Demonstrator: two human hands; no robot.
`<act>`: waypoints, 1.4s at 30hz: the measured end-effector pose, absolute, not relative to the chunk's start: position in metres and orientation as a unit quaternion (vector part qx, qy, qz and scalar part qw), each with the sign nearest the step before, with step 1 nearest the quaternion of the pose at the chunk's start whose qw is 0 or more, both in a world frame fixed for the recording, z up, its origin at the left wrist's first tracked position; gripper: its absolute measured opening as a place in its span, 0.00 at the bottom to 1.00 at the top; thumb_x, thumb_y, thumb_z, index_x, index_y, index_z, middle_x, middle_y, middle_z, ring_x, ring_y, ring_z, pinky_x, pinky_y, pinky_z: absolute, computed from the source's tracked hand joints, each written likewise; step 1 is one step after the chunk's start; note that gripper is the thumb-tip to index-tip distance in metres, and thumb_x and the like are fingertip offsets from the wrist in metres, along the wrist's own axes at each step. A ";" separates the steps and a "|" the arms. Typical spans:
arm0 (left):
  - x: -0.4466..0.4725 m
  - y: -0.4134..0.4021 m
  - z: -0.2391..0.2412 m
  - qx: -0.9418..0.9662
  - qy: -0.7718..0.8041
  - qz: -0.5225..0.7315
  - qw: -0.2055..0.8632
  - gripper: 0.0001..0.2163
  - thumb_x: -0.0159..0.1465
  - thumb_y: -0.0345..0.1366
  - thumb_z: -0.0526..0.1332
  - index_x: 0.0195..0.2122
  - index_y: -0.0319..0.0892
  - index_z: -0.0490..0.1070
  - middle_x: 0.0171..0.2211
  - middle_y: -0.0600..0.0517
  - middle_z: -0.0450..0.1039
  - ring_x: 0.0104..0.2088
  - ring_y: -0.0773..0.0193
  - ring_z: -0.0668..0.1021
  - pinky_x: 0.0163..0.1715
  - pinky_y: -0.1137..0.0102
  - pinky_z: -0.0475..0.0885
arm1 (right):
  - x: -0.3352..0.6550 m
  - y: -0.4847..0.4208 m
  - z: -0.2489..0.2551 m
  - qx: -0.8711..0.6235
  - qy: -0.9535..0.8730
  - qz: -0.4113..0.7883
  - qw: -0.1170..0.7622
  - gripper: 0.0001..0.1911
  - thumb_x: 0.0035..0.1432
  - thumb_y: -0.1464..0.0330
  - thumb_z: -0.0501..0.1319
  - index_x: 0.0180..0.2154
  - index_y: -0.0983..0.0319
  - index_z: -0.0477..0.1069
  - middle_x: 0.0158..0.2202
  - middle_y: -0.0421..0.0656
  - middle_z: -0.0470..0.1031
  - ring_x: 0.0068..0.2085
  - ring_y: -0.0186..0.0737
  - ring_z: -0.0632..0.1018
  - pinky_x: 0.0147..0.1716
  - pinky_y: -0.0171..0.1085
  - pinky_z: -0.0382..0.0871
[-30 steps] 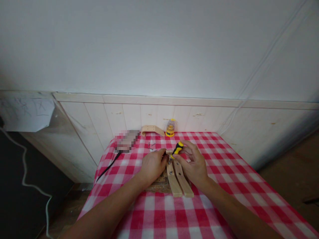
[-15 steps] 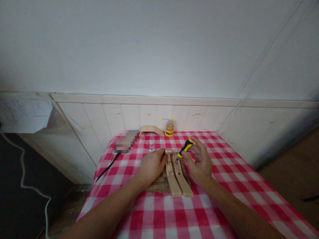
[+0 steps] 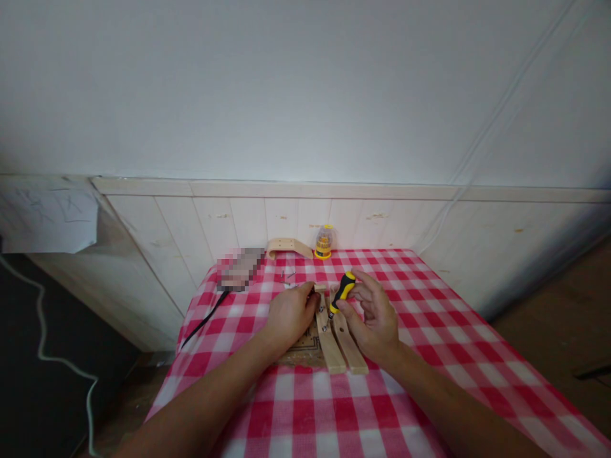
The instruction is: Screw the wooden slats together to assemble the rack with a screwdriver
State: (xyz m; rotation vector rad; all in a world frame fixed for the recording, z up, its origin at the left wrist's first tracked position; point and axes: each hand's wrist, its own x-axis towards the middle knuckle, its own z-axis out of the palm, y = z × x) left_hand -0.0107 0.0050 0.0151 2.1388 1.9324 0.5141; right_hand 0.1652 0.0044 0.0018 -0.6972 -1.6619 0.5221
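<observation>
Two curved pale wooden pieces lie side by side, a left one (image 3: 334,355) with screws in it and a right one (image 3: 354,356) with a dark hole. My left hand (image 3: 291,313) is closed at the far end of the left piece, its fingertips partly hidden. In my right hand (image 3: 378,318) is a yellow-and-black screwdriver (image 3: 342,292), gripped by the handle and tilted. Its tip points down at the lower screw (image 3: 325,327) of the left piece; contact is too small to tell. Beneath the wood lies a brown printed cardboard sheet (image 3: 305,346).
A yellow-capped bit container (image 3: 323,243) and a bent wooden part (image 3: 289,247) stand at the back by the panelled wall (image 3: 248,219). Loose screws (image 3: 287,277) lie nearer. A blurred-out object (image 3: 241,270) with a black strap is at left on the checked tablecloth (image 3: 267,413).
My right hand has moved the screwdriver left and slightly down, from the right wooden piece to the lower screw on the left piece. My left hand has stayed at the far end.
</observation>
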 end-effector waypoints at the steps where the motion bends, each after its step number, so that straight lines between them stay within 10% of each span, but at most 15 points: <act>1: -0.011 0.005 0.015 0.727 0.655 0.175 0.107 0.15 0.71 0.44 0.48 0.45 0.46 0.72 0.38 0.47 0.81 0.40 0.55 0.82 0.34 0.69 0.68 | 0.165 0.004 0.002 -0.297 -0.717 0.226 0.588 0.27 0.64 0.68 0.63 0.62 0.54 0.61 0.44 0.46 0.80 0.42 0.44 0.82 0.43 0.43 0.79; 42: -0.012 0.008 0.010 0.722 0.654 0.198 0.112 0.14 0.70 0.42 0.51 0.50 0.46 0.72 0.42 0.47 0.81 0.42 0.55 0.82 0.36 0.68 0.69 | 0.165 0.005 0.008 -0.263 -0.746 0.206 0.576 0.29 0.58 0.73 0.67 0.59 0.53 0.64 0.42 0.43 0.80 0.39 0.40 0.83 0.41 0.38 0.80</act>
